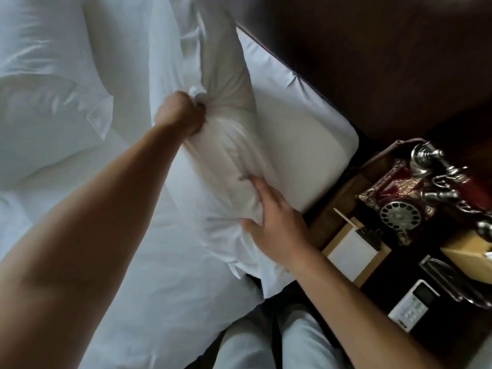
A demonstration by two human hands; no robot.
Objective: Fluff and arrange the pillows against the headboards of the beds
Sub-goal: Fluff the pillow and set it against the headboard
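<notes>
The pillow is standing on edge at the centre of the view, on the bed near its mattress corner, with the dark headboard rising at one o'clock from it. The left hand is gripping the pillow's far end at eleven o'clock, its fingers clenched tight around a bunched knot of the case, seemingly to anchor it. The right hand is pressing flat against the near end at five o'clock, fingers spread wide and holding nothing, probably pushing the filling along so the pillow plumps up before being leaned on the headboard. A second pillow is lying at nine o'clock, well apart. At three to four o'clock a dark bedside surface is carrying an ornate rotary telephone, a notepad and a white remote. No brand or readable writing is showing anywhere; the remote's buttons are too small to read.
</notes>
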